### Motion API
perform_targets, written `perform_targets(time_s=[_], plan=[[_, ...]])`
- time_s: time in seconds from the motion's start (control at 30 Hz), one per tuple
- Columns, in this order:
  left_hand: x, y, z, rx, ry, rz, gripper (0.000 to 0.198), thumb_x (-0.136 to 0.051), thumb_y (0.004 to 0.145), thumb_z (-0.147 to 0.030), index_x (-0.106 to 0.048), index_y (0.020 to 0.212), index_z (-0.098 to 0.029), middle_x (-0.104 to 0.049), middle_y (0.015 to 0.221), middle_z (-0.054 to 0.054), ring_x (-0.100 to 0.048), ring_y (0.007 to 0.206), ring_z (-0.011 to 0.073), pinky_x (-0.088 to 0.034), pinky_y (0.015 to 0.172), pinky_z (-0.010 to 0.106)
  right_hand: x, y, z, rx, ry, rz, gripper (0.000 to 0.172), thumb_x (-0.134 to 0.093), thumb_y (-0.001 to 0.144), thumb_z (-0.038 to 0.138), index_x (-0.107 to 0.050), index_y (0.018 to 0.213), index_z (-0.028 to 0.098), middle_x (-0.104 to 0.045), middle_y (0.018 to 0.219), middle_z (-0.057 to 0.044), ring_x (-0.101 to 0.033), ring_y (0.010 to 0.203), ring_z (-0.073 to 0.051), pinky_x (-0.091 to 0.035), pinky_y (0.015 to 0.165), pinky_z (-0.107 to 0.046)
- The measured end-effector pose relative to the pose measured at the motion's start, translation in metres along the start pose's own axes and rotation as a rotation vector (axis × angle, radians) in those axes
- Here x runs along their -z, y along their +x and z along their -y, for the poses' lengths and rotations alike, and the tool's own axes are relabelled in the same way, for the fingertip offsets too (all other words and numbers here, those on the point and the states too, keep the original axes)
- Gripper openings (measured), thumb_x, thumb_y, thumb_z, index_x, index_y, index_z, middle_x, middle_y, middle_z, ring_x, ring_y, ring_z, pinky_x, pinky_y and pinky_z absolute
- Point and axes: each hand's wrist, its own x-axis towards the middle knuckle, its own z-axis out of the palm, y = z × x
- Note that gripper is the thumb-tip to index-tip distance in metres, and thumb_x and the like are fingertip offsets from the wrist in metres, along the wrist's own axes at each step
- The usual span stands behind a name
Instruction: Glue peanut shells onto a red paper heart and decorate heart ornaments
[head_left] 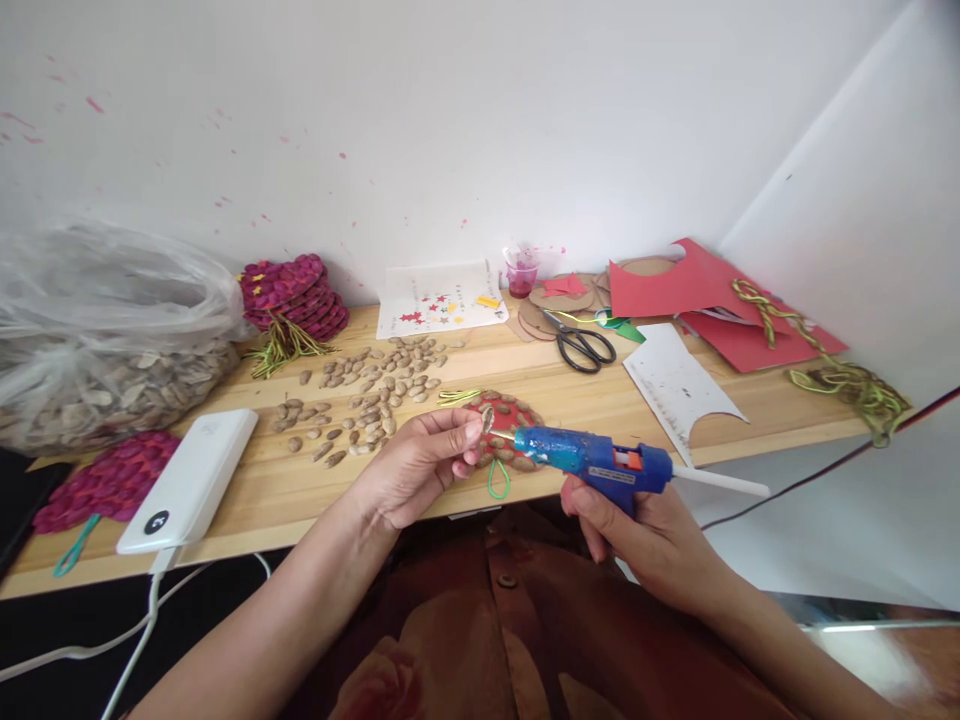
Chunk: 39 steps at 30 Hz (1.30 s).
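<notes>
Between the thumb and fingers of my left hand [431, 455] is a small brown nutshell [487, 418]. My right hand [626, 530] is wrapped round the handle of a blue hot glue gun [592, 460], and a white glue stick [724, 482] juts from its rear. The nozzle points left and meets or nearly meets the shell. Beneath lies a red disc [514, 405] with brown shells on it and a green loop [498, 480] at its near edge. My left fingers and the gun hide part of the disc. Loose nutshells [375, 385] are scattered to the left.
A plastic bag of shells [112, 390], a white power bank [187, 482] and a stack of purple decorated pieces [296, 295] occupy the left side. Farther back are a paper with stars [442, 300], a cup [521, 272], black scissors [585, 348] and red card [667, 285]. A cord [810, 480] trails right.
</notes>
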Motion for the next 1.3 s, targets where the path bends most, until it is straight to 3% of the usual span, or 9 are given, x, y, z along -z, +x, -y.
perform_targets(time_s=[0.17,0.4,0.6,0.87,1.3], plan=[[0.010,0.000,-0.009,-0.100,0.221,-0.120,0.031,-0.094,0.063,-0.037,-0.073,0.072,-0.015,-0.063,0.063,0.000,-0.050,0.056,0.0066,-0.041,0.054,0.018,0.005,0.007,0.001,0.019,0.062,-0.078,0.040,-0.056,0.099,0.058,-0.064,0.090,0.020,-0.059,0.057,0.003,-0.055,0.052,-0.013,-0.043,0.053,-0.028],[0.013,0.002,-0.014,-0.284,1.109,-0.355,0.015,-0.073,0.082,-0.034,-0.076,0.080,-0.019,-0.075,0.078,0.003,-0.065,0.069,0.0171,-0.049,0.067,0.030,0.012,0.030,-0.009,0.004,0.489,-0.238,0.032,-0.066,0.093,0.055,-0.067,0.093,0.023,-0.065,0.083,0.000,-0.056,0.052,-0.009,-0.037,0.038,-0.020],[0.010,0.009,-0.005,-0.444,1.528,-0.384,0.014,-0.064,0.086,-0.022,-0.075,0.077,-0.021,-0.073,0.094,0.004,-0.067,0.083,0.0183,-0.052,0.077,0.032,0.011,0.049,-0.012,-0.070,0.707,-0.248,0.033,-0.073,0.088,0.055,-0.069,0.090,0.023,-0.067,0.086,-0.003,-0.066,0.067,-0.015,-0.048,0.044,-0.021],[0.005,0.012,0.002,-0.515,1.683,-0.350,0.015,-0.063,0.087,-0.013,-0.073,0.079,-0.019,-0.070,0.096,0.006,-0.067,0.081,0.0181,-0.053,0.075,0.031,0.009,0.062,-0.019,-0.122,0.740,-0.133,0.029,-0.069,0.090,0.055,-0.069,0.090,0.025,-0.073,0.096,-0.006,-0.075,0.086,-0.024,-0.060,0.064,-0.033],[0.000,0.012,0.005,-0.492,1.772,-0.372,0.014,-0.063,0.088,-0.012,-0.073,0.080,-0.018,-0.070,0.100,0.007,-0.067,0.082,0.0186,-0.054,0.074,0.031,0.007,0.064,-0.021,-0.137,0.654,-0.137,0.034,-0.073,0.085,0.059,-0.065,0.086,0.027,-0.073,0.101,-0.008,-0.074,0.094,-0.026,-0.062,0.068,-0.036]])
